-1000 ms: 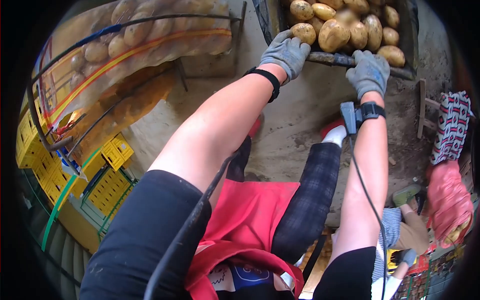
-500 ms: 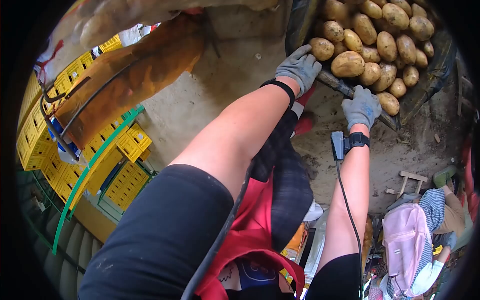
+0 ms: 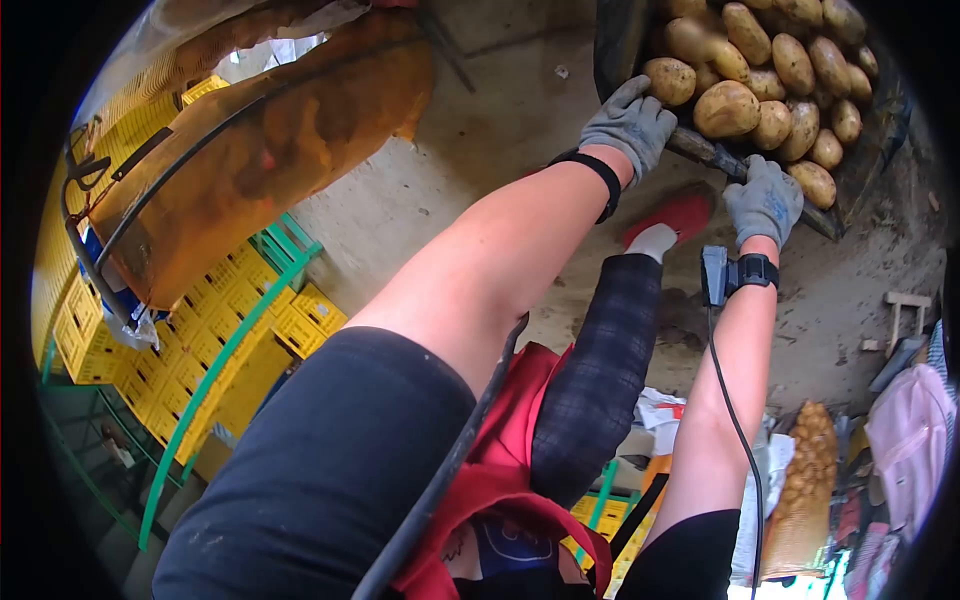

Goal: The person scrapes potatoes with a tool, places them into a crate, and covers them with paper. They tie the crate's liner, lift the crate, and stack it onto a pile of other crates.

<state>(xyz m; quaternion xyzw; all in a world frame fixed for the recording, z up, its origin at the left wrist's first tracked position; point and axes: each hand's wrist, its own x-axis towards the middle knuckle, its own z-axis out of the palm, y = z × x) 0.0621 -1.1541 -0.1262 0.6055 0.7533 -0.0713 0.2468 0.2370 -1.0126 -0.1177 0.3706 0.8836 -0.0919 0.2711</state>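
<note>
In grey work gloves, both my hands are closed on the near edge of a dark container heaped with potatoes. My left hand grips the left end of that edge, its fingertips close beside a potato. Farther right, my right hand is wrapped over the same edge, below a potato at the heap's corner. The undersides of my fingers are hidden. A dark device with a cable is strapped at my right wrist.
My red shoe is on the dirty floor. To the left hang an orange mesh sheet and yellow crates behind a green rail. A wooden stool, a pink garment and a potato sack are lower right.
The container and both gripping hands have shifted right in the view. My red-shod foot and plaid trouser leg now show more fully. The person in pink has slid toward the right edge.
</note>
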